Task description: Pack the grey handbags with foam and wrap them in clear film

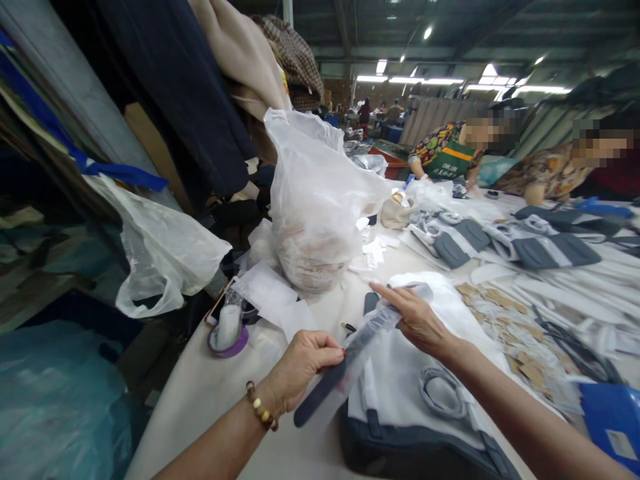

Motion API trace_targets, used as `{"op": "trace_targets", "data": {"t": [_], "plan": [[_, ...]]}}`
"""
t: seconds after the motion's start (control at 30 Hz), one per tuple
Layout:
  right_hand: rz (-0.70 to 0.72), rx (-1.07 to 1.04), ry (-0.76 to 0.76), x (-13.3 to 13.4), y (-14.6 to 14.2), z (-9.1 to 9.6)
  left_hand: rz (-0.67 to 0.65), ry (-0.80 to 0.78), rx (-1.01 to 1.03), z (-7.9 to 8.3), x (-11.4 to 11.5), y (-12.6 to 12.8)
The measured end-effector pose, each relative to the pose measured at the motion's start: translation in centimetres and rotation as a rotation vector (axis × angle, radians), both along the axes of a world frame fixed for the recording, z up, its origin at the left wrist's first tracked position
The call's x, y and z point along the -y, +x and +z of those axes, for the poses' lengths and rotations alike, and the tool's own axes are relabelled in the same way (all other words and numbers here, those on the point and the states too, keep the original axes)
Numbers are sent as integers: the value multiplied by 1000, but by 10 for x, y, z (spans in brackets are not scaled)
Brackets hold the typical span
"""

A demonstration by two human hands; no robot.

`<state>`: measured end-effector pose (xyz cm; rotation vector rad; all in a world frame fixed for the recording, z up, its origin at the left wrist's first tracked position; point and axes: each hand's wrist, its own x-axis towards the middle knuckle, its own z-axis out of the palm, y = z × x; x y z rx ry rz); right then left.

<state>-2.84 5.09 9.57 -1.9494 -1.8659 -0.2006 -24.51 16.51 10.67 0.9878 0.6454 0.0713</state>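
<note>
My left hand (307, 360), with a beaded bracelet at the wrist, pinches a flat dark grey strap (325, 393) between thumb and fingertips. A clear plastic sleeve (377, 327) lies along the strap and covers its upper part. At the sleeve's far end is my right hand (415, 319), index finger stretched out and the other fingers curled around the plastic. Beneath both hands sits a dark grey padded piece (415, 447) topped with white sheet material. On it rests a coiled grey cord or tube (443, 393), close to my right forearm.
A large translucent bag (320, 200) stands ahead. A purple tape roll (229, 341) sits at the table's left edge. Brown card pieces in plastic (520, 333), grey pads (555, 250) and a blue packet (610, 420) lie right. Two people work across the table.
</note>
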Motion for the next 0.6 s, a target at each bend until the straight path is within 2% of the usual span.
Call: {"op": "trace_targets", "data": {"t": [0.2,0.37,0.47,0.53,0.6], "plan": [[70,89,8,-13,-1,13,-4,81,32,23,-2,18],[72,149,-13,-20,-6,28,114,56,60,41,-2,42],[100,94,-37,-22,-9,37,144,68,76,47,-4,53],[53,17,-42,-22,-8,42,94,46,147,49,-6,53],[-13,-44,-37,-21,-4,49,-32,-13,210,51,-7,47]]}}
